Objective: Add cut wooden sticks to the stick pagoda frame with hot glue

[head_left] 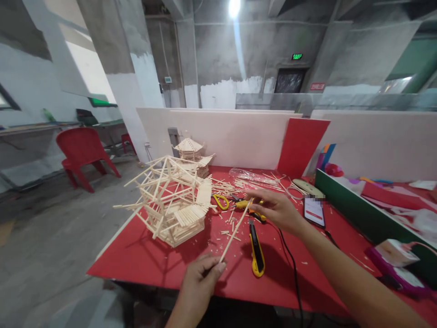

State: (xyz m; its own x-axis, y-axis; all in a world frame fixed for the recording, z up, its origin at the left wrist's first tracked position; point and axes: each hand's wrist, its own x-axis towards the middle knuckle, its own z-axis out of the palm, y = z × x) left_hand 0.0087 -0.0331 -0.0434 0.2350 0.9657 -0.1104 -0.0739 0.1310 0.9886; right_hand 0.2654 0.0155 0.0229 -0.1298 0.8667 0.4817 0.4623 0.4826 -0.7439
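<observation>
Between my two hands a thin wooden stick slants over the red table. Its lower end is pinched in the fingers of my left hand, near the table's front edge. At the upper end, my right hand closes its fingertips on the stick. A yellow and black utility knife lies below the right hand. Behind that hand is a yellow glue gun, partly hidden. To the left stands a model pavilion frame of sticks, with slatted roof panels on its right side.
A finished-looking small stick pagoda stands behind the frame. Yellow-handled scissors, loose sticks and scraps lie mid-table. A phone is at right, by a green board. A black cable runs off the front edge.
</observation>
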